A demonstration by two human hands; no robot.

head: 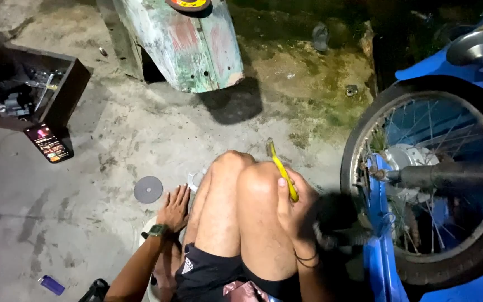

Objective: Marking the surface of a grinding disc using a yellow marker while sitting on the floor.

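On stained concrete floor outdoors, our right hand clenches a yellow tool beside the motorcycle wheel; our left hand rests open, a grey disc just left of it.

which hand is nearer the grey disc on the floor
Left. The left hand rests on the ground just right of the grey disc; the right hand holds a yellow tool beyond both knees.

The stained concrete floor carries an open dark toolbox, a lit phone just beside it, a grey disc, a blue lighter and a weathered green panel.
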